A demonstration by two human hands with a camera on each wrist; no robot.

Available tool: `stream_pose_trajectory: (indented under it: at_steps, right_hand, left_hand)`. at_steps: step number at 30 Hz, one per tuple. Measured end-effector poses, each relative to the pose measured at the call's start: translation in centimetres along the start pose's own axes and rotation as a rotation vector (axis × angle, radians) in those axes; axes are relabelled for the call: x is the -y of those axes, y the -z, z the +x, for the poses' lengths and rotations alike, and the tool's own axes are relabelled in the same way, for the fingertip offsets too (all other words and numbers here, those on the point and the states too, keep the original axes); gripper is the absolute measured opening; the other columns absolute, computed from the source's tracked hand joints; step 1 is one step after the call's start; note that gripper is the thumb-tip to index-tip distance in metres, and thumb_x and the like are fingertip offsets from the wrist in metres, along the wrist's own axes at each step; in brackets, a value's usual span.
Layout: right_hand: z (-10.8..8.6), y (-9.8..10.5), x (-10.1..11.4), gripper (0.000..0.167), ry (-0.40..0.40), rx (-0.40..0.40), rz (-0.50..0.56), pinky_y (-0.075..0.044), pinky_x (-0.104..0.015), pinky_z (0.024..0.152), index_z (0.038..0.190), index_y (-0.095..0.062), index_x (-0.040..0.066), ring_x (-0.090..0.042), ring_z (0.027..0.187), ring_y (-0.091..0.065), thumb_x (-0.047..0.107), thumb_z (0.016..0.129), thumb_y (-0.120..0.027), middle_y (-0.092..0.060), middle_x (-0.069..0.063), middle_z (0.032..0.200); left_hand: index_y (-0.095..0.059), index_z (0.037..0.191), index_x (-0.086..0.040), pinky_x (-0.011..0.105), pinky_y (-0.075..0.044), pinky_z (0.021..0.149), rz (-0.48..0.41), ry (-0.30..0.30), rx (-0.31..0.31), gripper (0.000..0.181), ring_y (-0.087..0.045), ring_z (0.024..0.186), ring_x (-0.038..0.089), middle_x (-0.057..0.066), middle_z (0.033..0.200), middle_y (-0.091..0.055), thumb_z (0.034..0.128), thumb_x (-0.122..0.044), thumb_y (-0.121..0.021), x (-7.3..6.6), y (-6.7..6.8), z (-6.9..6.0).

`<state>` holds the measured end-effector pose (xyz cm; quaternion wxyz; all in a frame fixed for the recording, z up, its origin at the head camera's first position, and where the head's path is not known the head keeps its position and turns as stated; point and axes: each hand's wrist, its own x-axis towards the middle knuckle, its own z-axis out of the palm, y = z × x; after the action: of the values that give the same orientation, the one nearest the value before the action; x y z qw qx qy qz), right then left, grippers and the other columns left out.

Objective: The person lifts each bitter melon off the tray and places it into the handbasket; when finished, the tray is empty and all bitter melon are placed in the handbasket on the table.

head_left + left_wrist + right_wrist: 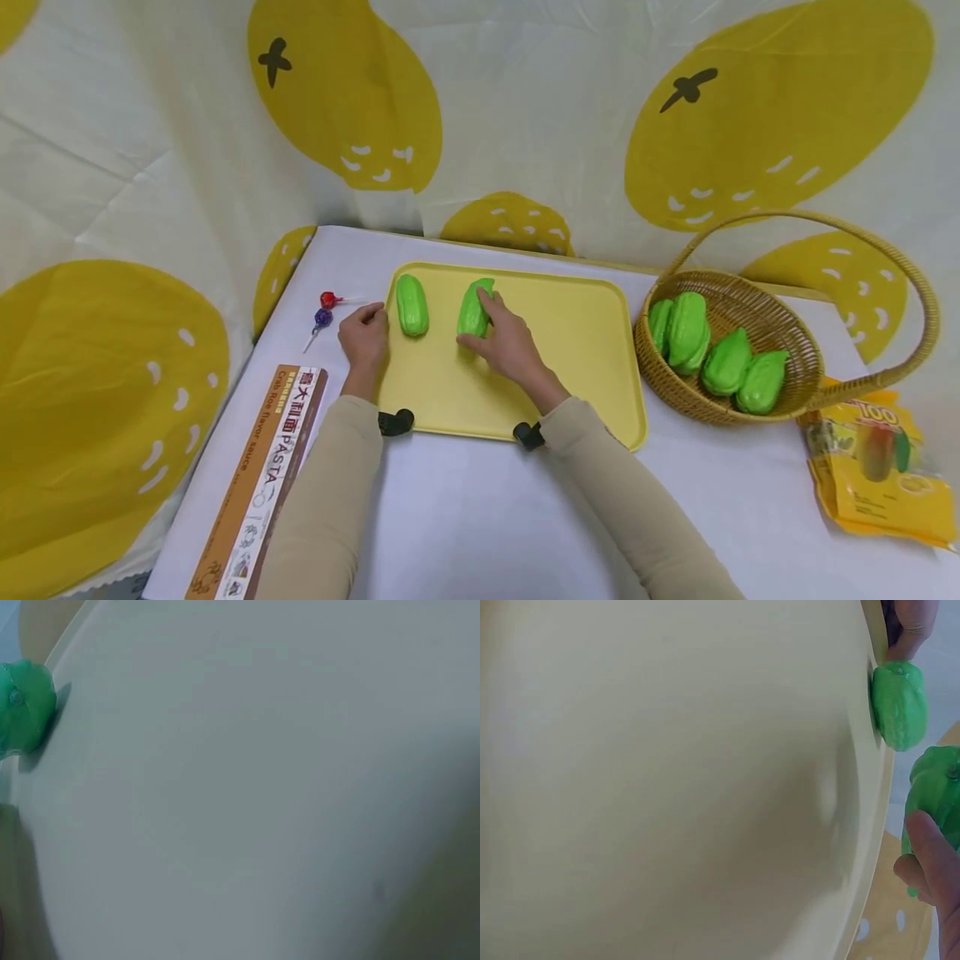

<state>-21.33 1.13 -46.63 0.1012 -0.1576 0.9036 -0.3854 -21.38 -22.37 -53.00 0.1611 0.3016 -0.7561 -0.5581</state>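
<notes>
My right hand pinches a glossy green ridged fruit between thumb and fingers, over the left half of a yellow tray. In the right wrist view the held fruit appears lifted, and a shadow falls on the tray. A second green fruit lies lengthwise near the tray's left rim. Just beside that rim rests my left hand, loosely curled with nothing seen in it; its contact with the rim is unclear. The left wrist view catches one green fruit at its edge.
A wicker basket with a tall handle holds several green fruits right of the tray. A yellow packet lies beyond it. On the left are a red lollipop, a purple lollipop and a long pasta box.
</notes>
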Motion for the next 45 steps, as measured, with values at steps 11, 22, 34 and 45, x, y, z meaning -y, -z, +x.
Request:
stream_pose_trajectory:
  at_steps: [11, 22, 34, 45]
  right_hand:
    - [-1.7, 1.8, -0.7, 0.091, 0.023, -0.026, 0.02, -0.043, -0.05, 0.115, 0.163, -0.025, 0.014, -0.04, 0.144, -0.044, 0.034, 0.091, -0.077, -0.019, -0.027, 0.167]
    - [-4.2, 4.6, -1.9, 0.09, 0.065, -0.079, 0.066, -0.05, -0.049, 0.107, 0.162, -0.025, 0.011, -0.039, 0.142, -0.047, 0.028, 0.091, -0.078, -0.016, -0.029, 0.167]
    - [-6.8, 7.9, -3.2, 0.091, 0.058, -0.122, 0.091, -0.055, -0.046, 0.1, 0.163, -0.021, 0.011, -0.04, 0.148, -0.037, 0.024, 0.092, -0.076, -0.012, -0.025, 0.169]
    - [-8.9, 10.9, -5.2, 0.092, 0.075, -0.193, 0.063, -0.05, -0.05, 0.102, 0.163, -0.018, 0.008, -0.039, 0.156, -0.017, 0.022, 0.093, -0.075, -0.014, -0.019, 0.17]
  left_hand:
    - [-0.076, 0.117, -0.003, 0.041, -0.052, 0.099, 0.006, -0.003, -0.002, 0.027, -0.065, 0.111, 0.029, 0.019, 0.118, -0.074, 0.097, -0.012, -0.061, 0.2, 0.0, 0.2]
    - [-0.076, 0.118, -0.004, 0.041, -0.051, 0.101, 0.003, 0.015, -0.004, 0.028, -0.064, 0.113, 0.029, 0.017, 0.121, -0.074, 0.0967, -0.012, -0.06, 0.0, 0.0, -0.1]
    - [-0.075, 0.119, -0.003, 0.043, -0.051, 0.102, 0.004, 0.014, 0.0, 0.028, -0.064, 0.115, 0.03, 0.018, 0.124, -0.073, 0.0967, -0.013, -0.061, 0.2, 0.0, 0.1]
    - [-0.075, 0.118, -0.002, 0.042, -0.052, 0.1, -0.005, -0.004, 0.003, 0.028, -0.065, 0.113, 0.029, 0.019, 0.121, -0.073, 0.0968, -0.011, -0.06, 0.2, 0.1, 0.1]
